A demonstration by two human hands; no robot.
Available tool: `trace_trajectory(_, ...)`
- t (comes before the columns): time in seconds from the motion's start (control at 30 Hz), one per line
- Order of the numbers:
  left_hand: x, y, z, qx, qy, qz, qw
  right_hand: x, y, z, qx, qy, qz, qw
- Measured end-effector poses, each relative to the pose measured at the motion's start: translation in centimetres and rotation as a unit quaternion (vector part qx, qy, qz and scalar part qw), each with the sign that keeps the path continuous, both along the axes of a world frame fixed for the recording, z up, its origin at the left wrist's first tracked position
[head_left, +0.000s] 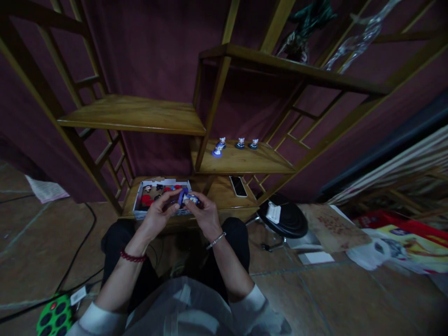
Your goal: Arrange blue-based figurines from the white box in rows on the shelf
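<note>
Between both hands, just above the front right of a box, is a small purple-and-white figurine (pixel 191 199) with a purple base, tilted on its side. My left hand (pixel 162 205) pinches the base end. My right hand (pixel 206 212) has its fingers closed around the other end. Below them the open cardboard box (pixel 140 213) holds several small figurines, red and dark ones among them; my hands hide part of it. On the shelf to the right stand a similar purple figurine (pixel 217 150) and several small dark-based figurines (pixel 240 143).
The wooden shelf unit (pixel 133 114) stands against a dark red wall. A phone (pixel 238 186) lies on its bottom board. A black round stool (pixel 285 218) stands at the right, with packaging (pixel 399 242) farther right. Cables (pixel 82 252) and a green object (pixel 55 315) are on the floor.
</note>
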State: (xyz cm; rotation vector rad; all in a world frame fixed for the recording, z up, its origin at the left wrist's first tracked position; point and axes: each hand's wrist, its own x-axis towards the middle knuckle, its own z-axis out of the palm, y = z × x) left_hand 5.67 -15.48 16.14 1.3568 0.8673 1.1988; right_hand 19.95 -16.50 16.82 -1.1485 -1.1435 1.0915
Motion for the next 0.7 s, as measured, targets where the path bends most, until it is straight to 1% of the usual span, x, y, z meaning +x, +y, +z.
trace_trajectory(0.1,0.1,-0.2,-0.2,0.0,0.004,-0.01,1.0,0.1,-0.4,-0.2,-0.003,0.009,-0.012,1.0)
trace_trajectory(0.37,0.7,-0.6,-0.2,-0.016,0.015,-0.035,0.999,0.5,-1.5,-0.8,-0.01,-0.006,-0.037,0.999)
trace_trajectory(0.53,0.5,-0.5,-0.9,-0.013,0.012,-0.054,0.998,0.2,-1.8,-0.7,-0.028,-0.001,-0.048,0.998)
trace_trajectory(0.7,0.4,-0.3,-1.3,-0.025,0.009,-0.042,0.999,0.0,-1.6,-0.9,-0.029,0.013,-0.044,0.999)
